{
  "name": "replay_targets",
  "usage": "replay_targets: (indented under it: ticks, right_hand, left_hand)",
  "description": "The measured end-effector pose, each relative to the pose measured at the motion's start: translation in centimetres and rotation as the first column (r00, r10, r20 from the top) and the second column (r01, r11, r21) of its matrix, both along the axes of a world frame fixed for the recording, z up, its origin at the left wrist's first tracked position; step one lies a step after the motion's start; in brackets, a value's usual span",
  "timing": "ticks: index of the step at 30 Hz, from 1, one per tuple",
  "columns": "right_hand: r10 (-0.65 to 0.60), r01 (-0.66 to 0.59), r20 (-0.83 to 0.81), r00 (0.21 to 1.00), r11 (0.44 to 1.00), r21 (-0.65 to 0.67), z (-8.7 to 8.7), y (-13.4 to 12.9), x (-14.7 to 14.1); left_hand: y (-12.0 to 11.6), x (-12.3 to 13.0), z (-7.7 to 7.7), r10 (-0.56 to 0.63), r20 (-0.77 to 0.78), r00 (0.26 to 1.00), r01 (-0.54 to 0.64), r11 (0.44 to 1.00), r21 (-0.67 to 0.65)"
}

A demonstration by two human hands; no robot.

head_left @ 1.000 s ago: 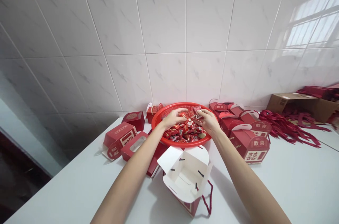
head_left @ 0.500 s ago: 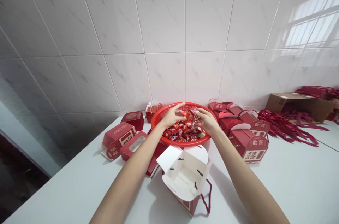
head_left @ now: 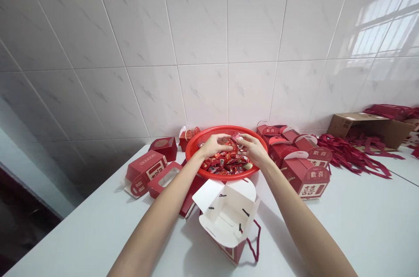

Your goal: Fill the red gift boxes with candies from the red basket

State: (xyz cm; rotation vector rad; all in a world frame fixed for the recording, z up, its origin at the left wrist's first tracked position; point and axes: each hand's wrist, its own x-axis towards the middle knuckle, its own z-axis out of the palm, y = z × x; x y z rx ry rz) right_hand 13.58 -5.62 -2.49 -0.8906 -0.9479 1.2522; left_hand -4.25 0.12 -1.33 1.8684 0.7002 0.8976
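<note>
As the left hand (head_left: 212, 146) curls (grip unclear), the right (head_left: 256, 150) pinches a pinkish packet (head_left: 236, 137)

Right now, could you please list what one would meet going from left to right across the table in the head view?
Leftmost box → left hand → held candy → right hand → double-happiness box → ribbons.

One left hand (head_left: 216, 146) and one right hand (head_left: 253, 150). One red plastic basket (head_left: 225, 177) at centre; its wrapped sweets (head_left: 225, 164) are too jumbled to count. One open gift box (head_left: 227, 218), lower centre. At least four red boxes (head_left: 147, 170) left of the basket, at least four handled boxes (head_left: 303, 177) right. One cardboard carton (head_left: 393, 132), far right; tangled ribbons (head_left: 348, 152), uncountable.
</note>
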Motion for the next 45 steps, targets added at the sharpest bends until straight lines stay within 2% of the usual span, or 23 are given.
replay_targets:
  ticks: [7, 11, 15, 18, 20, 22, 24, 25, 32, 38, 41, 45]
  right_hand:
    - [0.058, -0.057, 0.032, 0.998, 0.998, -0.015, 0.5, -0.4, -0.6]
    - [0.006, -0.006, 0.016, 1.000, 1.000, -0.011, 0.6, -0.5, -0.5]
    - [-0.101, 0.101, -0.017, 0.995, 0.995, 0.012, 0.4, -0.2, -0.4]
    - [-0.160, 0.162, -0.049, 0.986, 0.987, 0.020, 0.3, 0.0, -0.4]
    - [-0.181, 0.182, -0.065, 0.981, 0.983, 0.018, 0.3, 0.0, -0.4]
    - [-0.194, 0.196, -0.077, 0.978, 0.981, 0.013, 0.3, 0.1, -0.4]
    - [-0.203, 0.205, -0.086, 0.975, 0.979, 0.009, 0.3, 0.1, -0.4]
    - [-0.206, 0.207, -0.090, 0.974, 0.978, 0.008, 0.3, 0.2, -0.4]
    - [-0.193, 0.197, -0.107, 0.975, 0.980, 0.024, 0.4, 0.1, -0.3]
    - [-0.145, 0.152, -0.126, 0.981, 0.987, 0.046, 0.7, -0.3, -0.4]
    - [-0.097, 0.105, -0.120, 0.988, 0.993, 0.060, 1.1, -0.5, -0.3]
    - [0.007, 0.001, -0.082, 0.997, 0.996, 0.089, 2.3, -1.5, -0.1]
  left_hand:
    - [0.2, 0.1, -0.4, 0.035, 0.002, 0.999, -0.035, 0.996, 0.077]
    - [0.2, 0.3, -0.7, 0.059, -0.011, 0.998, -0.057, 0.992, 0.117]
    - [0.5, 0.6, -1.0, 0.108, -0.167, 0.980, -0.090, 0.989, 0.115]
    - [0.5, 0.6, -1.4, 0.061, -0.296, 0.953, -0.033, 0.995, 0.097]
    - [0.3, 0.6, -1.6, -0.010, -0.416, 0.909, 0.036, 0.998, 0.055]
    - [0.0, 0.8, -1.8, -0.075, -0.554, 0.829, 0.109, 0.994, 0.028]
    - [-0.2, 0.9, -1.8, -0.106, -0.649, 0.754, 0.164, 0.986, 0.030]
    - [-0.2, 1.0, -1.8, -0.105, -0.664, 0.740, 0.171, 0.985, 0.034]
    - [-0.1, 0.5, -1.2, -0.050, -0.544, 0.838, 0.084, 0.996, 0.037]
    - [0.0, -0.4, -0.2, 0.048, -0.237, 0.970, -0.028, 0.996, 0.089]
    - [-0.2, -0.8, 0.0, 0.091, -0.103, 0.990, -0.084, 0.994, 0.075]
    - [-1.8, -1.3, 0.6, 0.132, 0.089, 0.987, -0.131, 0.991, -0.024]
